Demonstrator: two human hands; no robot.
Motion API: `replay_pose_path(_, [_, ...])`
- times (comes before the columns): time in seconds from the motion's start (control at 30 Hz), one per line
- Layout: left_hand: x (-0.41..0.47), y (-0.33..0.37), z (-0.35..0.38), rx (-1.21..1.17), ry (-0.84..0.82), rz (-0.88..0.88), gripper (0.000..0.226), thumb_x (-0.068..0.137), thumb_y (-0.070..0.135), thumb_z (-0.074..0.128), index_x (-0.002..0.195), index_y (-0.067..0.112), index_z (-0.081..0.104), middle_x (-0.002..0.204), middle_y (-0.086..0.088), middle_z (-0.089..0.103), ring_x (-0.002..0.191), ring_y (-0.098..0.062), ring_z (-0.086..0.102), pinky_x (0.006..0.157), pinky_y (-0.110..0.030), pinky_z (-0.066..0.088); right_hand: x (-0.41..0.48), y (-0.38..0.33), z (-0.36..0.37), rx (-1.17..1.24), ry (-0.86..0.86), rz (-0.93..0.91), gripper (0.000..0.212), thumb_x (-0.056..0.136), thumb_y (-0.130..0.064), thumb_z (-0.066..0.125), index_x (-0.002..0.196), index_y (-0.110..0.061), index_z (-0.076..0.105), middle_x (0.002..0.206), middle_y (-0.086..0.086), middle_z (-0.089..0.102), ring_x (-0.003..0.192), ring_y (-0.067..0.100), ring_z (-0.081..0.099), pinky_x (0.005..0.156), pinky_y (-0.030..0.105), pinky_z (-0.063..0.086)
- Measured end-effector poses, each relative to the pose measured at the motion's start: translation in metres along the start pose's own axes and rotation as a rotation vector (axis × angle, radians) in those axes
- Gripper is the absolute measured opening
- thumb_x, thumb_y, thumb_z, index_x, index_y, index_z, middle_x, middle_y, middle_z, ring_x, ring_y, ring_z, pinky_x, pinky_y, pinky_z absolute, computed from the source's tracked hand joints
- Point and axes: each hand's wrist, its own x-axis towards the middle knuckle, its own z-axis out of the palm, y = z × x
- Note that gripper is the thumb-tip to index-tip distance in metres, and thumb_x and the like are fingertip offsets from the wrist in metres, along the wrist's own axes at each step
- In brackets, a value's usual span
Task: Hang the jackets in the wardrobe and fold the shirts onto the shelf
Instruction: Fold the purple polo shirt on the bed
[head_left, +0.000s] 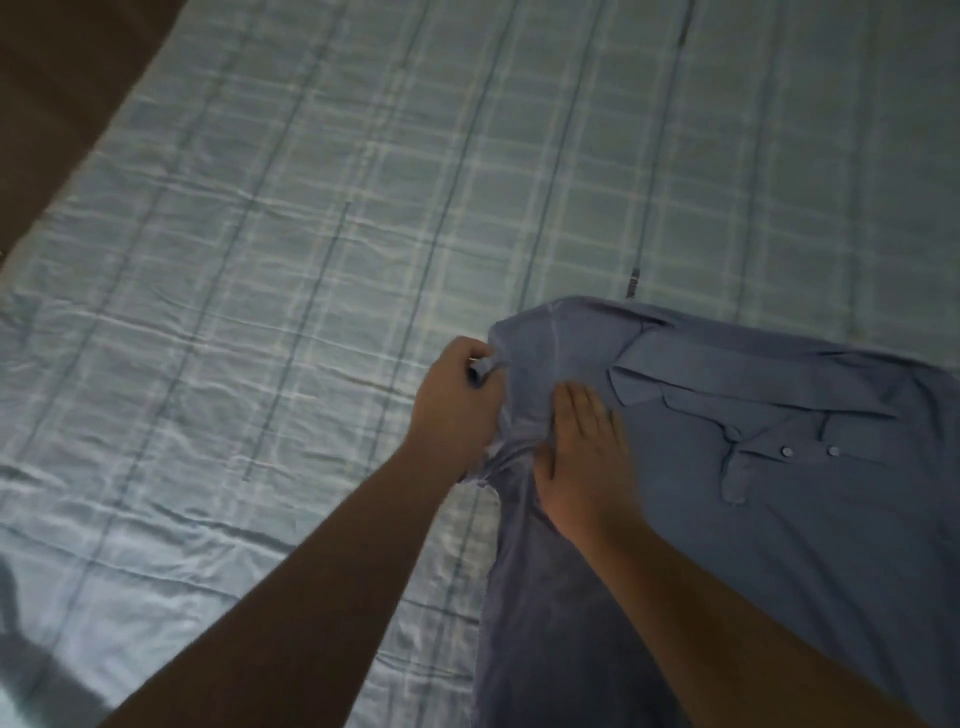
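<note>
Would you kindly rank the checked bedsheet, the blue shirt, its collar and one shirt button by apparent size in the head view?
Largest to smallest:
1. checked bedsheet
2. blue shirt
3. collar
4. button
No two look alike in size.

Open sheet left and far; lower right crowded.
The checked bedsheet (260, 260) lies flat across the left and top, open to a passing hand. The blue polo shirt (779, 519) covers the lower right, where the left hand (457, 410) gripping its sleeve and the right hand (587, 457) pressed flat bar the near side.
</note>
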Motion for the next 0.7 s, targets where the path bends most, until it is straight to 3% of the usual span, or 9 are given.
replay_pose_path(0.17, [-0.038, 0.022, 0.082, 0.055, -0.169, 0.088, 0.008, 0.095, 0.029, 0.058, 0.097, 0.021, 0.056, 0.077, 0.008, 0.056, 0.07, -0.014, 0.057, 0.068, -0.035, 0.049, -0.035, 0.056, -0.023, 0.02, -0.034, 0.084, 0.068, 0.091, -0.028, 0.049, 0.151, -0.003, 0.03, 0.155, 0.016, 0.035, 0.143, 0.031, 0.033, 0.119, 0.046, 0.028])
replay_pose_path(0.27, [-0.054, 0.018, 0.127, 0.073, -0.237, 0.065, 0.008, 0.094, 0.017, 0.055, 0.101, 0.013, 0.054, 0.087, -0.004, 0.058, 0.078, -0.017, 0.053, 0.081, -0.043, 0.05, -0.047, 0.087, -0.027, -0.002, -0.048, 0.14, 0.068, 0.09, -0.033, 0.041, 0.15, -0.002, 0.031, 0.153, 0.017, 0.039, 0.142, 0.033, 0.035, 0.118, 0.044, 0.029])
replay_pose_path(0.37, [-0.071, 0.01, 0.152, 0.103, -0.35, 0.025, 0.023, 0.093, 0.016, 0.056, 0.116, 0.015, 0.055, 0.111, -0.01, 0.063, 0.099, -0.027, 0.061, 0.094, -0.045, 0.049, -0.056, 0.104, -0.026, 0.009, -0.102, 0.151, 0.074, 0.091, -0.03, 0.055, 0.154, -0.007, 0.025, 0.159, 0.012, 0.03, 0.148, 0.028, 0.025, 0.121, 0.039, 0.016])
replay_pose_path(0.43, [-0.081, 0.01, 0.15, 0.232, -0.298, 0.203, 0.035, 0.092, 0.014, 0.056, 0.127, 0.01, 0.057, 0.12, -0.015, 0.064, 0.109, -0.027, 0.059, 0.102, -0.039, 0.043, -0.057, 0.105, -0.029, 0.06, -0.098, 0.14, 0.072, 0.09, -0.029, 0.054, 0.153, -0.006, 0.028, 0.159, 0.012, 0.031, 0.147, 0.029, 0.026, 0.121, 0.039, 0.015])
replay_pose_path(0.5, [-0.088, 0.008, 0.135, 0.357, -0.17, 0.557, 0.037, 0.088, 0.017, 0.053, 0.122, 0.004, 0.061, 0.11, -0.017, 0.068, 0.103, -0.025, 0.059, 0.097, -0.036, 0.04, -0.054, 0.101, -0.033, 0.107, -0.048, 0.111, 0.069, 0.087, -0.034, 0.045, 0.149, -0.005, 0.037, 0.153, 0.014, 0.04, 0.142, 0.031, 0.036, 0.119, 0.042, 0.023])
replay_pose_path(0.57, [-0.09, -0.008, 0.12, 0.549, -0.116, 0.747, 0.049, 0.083, 0.024, 0.045, 0.121, 0.0, 0.064, 0.112, -0.017, 0.069, 0.108, -0.03, 0.063, 0.102, -0.039, 0.038, -0.05, 0.094, -0.032, 0.147, -0.036, 0.069, 0.068, 0.085, -0.036, 0.036, 0.147, -0.008, 0.041, 0.152, 0.013, 0.042, 0.141, 0.031, 0.037, 0.119, 0.043, 0.027])
replay_pose_path(0.7, [-0.094, -0.043, 0.095, 0.867, -0.253, 0.536, 0.064, 0.078, 0.028, 0.044, 0.135, 0.0, 0.054, 0.134, -0.021, 0.057, 0.131, -0.041, 0.047, 0.111, -0.052, 0.037, -0.042, 0.085, -0.022, 0.039, -0.069, -0.01, 0.062, 0.093, -0.034, 0.03, 0.151, -0.01, 0.036, 0.155, 0.01, 0.039, 0.144, 0.03, 0.034, 0.116, 0.048, 0.031])
